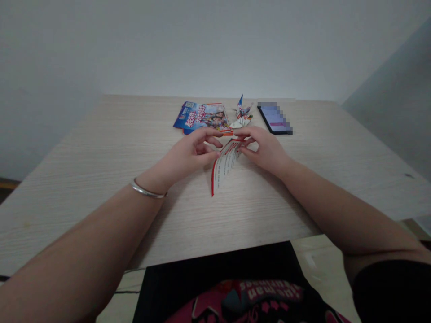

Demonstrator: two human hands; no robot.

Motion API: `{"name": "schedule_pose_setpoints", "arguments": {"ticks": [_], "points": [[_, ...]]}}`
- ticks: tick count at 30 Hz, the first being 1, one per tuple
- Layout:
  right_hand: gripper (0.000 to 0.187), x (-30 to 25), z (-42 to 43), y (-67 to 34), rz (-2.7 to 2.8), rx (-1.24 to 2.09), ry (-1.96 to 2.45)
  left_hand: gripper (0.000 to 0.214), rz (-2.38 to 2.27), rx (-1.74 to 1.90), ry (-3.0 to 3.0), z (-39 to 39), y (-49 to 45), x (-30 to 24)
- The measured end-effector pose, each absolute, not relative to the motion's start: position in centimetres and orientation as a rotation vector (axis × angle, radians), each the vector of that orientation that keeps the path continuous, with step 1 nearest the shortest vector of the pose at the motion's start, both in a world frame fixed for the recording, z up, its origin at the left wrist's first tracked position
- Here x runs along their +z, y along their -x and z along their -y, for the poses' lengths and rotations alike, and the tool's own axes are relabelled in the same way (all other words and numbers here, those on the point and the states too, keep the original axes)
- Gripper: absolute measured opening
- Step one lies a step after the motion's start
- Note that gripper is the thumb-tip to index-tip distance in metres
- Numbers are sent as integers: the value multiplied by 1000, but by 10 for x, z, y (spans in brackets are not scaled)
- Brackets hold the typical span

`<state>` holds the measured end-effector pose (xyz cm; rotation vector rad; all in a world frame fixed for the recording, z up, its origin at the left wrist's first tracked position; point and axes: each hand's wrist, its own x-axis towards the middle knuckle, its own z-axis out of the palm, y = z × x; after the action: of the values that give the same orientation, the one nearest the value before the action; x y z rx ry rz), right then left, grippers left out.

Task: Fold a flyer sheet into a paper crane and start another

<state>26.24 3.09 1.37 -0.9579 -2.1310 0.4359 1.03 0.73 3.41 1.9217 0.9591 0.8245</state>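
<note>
A folded strip of white paper with red edges and printed text [222, 168] lies on the light wooden table [101, 148], its far end lifted between my hands. My left hand [188, 154], with a silver bangle on the wrist, pinches the paper's upper left side with curled fingers. My right hand [264, 146] pinches the paper's top end from the right. Just beyond my fingers stands a finished folded paper crane [241, 115] in blue, red and white.
A colourful printed leaflet [202, 116] lies flat behind my left hand. A smartphone [274, 119] with a lit screen rests at the back right. The table's near edge runs above my lap; a grey wall rises behind.
</note>
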Motion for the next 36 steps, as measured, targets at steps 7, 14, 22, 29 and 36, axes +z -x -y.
{"name": "schedule_pose_setpoints", "arguments": {"ticks": [7,14,22,29,36], "points": [[10,17,-31,-265,2164,323,861,52,-924,826,-1941,-1,-12,39],[18,16,-35,-267,2229,273,875,34,-991,711,-2111,0,-13,44],[2,14,-29,-263,2094,451,991,38,-1024,593,-1974,2,-14,48],[11,18,-32,-270,2299,355,841,39,-1287,755,-2215,-1,-9,46],[13,14,-38,-277,2439,220,773,74,-1610,545,-2401,-1,-3,55]]}}
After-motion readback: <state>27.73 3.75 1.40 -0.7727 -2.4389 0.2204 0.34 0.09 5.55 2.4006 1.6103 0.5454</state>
